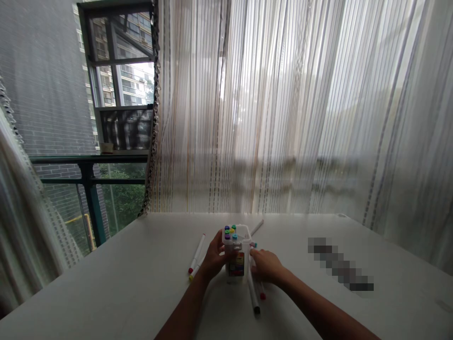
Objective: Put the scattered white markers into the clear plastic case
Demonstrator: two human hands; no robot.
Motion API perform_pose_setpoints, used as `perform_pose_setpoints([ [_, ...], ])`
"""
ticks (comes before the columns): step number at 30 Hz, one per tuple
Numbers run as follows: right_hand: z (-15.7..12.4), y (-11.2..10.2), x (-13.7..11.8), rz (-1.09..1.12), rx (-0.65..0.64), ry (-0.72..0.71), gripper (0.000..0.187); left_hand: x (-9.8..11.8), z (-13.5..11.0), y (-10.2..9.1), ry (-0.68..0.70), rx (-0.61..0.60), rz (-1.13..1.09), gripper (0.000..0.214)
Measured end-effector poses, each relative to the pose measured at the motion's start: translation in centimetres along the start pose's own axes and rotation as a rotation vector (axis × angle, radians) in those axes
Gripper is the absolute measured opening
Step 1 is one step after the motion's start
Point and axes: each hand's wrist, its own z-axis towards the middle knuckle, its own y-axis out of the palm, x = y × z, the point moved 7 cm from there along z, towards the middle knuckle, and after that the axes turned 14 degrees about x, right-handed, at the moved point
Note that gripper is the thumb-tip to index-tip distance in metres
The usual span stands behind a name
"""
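A clear plastic holder (243, 234) stands near the middle of the white table (116, 288), with several marker caps in blue, green, yellow, purple and teal showing at its top. It has a colourful label (236, 264) on its front. My left hand (214, 257) grips the holder's left side. My right hand (265, 266) is at the holder's right side, with its fingertips over a white marker (252, 290) that has a dark end. A second marker with a red end (261, 288) lies close beside it. Part of that marker is hidden under my right hand.
Two white markers (196, 255) with red and yellow ends lie left of the holder, and another (256, 227) lies behind it. A blurred patch (339, 264) covers part of the table on the right. Sheer striped curtains (269, 118) hang behind the table, and a window and railing (88, 165) stand at the left.
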Motion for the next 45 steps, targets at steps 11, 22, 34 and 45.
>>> perform_pose_setpoints([
  [11,0.1,-0.2,1.0,0.03,-0.046,0.073,0.056,0.5,0.0,0.1,-0.003,0.003,0.015,0.047],
  [22,3.2,-14.5,2.7,0.198,0.484,0.155,0.038,0.4,0.1,0.0,-0.015,0.012,0.011,0.048],
  [34,3.5,-15.8,-2.2,0.611,0.554,-0.02,0.024,0.6,0.0,0.2,-0.009,0.006,-0.011,0.055],
  [45,3.9,-12.9,-4.0,0.391,0.389,-0.127,0.01,0.8,0.0,0.2,-0.023,0.013,-0.006,0.057],
])
